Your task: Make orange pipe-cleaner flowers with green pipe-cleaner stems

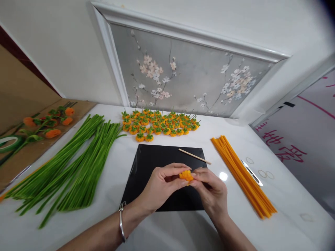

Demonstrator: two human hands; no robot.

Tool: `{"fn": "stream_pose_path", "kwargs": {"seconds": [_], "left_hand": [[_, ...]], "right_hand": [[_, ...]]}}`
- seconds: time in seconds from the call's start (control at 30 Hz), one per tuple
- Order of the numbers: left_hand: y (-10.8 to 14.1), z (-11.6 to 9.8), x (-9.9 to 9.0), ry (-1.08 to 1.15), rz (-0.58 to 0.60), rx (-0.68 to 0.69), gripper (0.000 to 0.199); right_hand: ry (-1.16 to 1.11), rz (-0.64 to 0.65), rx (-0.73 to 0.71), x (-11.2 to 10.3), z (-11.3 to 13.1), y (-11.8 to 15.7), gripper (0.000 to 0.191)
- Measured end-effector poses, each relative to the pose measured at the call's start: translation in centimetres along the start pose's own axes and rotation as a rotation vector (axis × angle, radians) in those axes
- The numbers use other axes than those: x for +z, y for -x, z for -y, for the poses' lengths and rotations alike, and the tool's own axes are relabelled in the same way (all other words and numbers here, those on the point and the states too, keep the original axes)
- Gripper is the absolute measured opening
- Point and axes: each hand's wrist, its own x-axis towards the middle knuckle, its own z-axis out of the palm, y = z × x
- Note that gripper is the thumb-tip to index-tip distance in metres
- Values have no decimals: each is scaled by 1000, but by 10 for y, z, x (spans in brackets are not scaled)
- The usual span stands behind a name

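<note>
Between my two hands is a small orange pipe-cleaner flower (pixel 186 176), held up over a black mat (pixel 167 158). My left hand (pixel 163 183) pinches it from the left between thumb and fingers. From the right, my right hand (pixel 210 190) pinches its other side. No green part shows on this flower; its underside is hidden by my fingers. A thin wooden stick (pixel 194 156) lies across the mat's upper right edge, just beyond my right hand.
Green pipe cleaners (pixel 81 167) lie in bundles on the left. Several finished orange flowers with green tops (pixel 158 123) stand at the back. Orange pipe cleaners (pixel 240 174), white-handled tweezers (pixel 252 173) and clear rings (pixel 262 173) are on the right. Green tape (pixel 12 144) rests on cardboard far left.
</note>
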Motion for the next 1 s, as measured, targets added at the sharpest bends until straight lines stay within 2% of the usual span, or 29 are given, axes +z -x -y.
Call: {"fn": "stream_pose_path", "kwargs": {"seconds": [0.17,0.27,0.33,0.6,0.77,1.0], "left_hand": [[0,-2,2,-3,-1,2,24],[-3,-4,1,56,-46,-13,39],[-5,-5,-1,83,-60,-3,42],[-3,-5,1,2,-26,1,17],[3,-8,5,-177,-25,61,32],[8,-8,8,-230,-35,54,37]], "right_hand": [[-54,-22,118,-1,0,0,6],[-59,38,161,-7,-1,-1,22],[-78,73,167,-12,-2,-2,31],[55,149,27,-17,-3,-4,42],[143,107,-22,-12,0,-3,39],[200,112,-22,-2,0,3,32]]}}
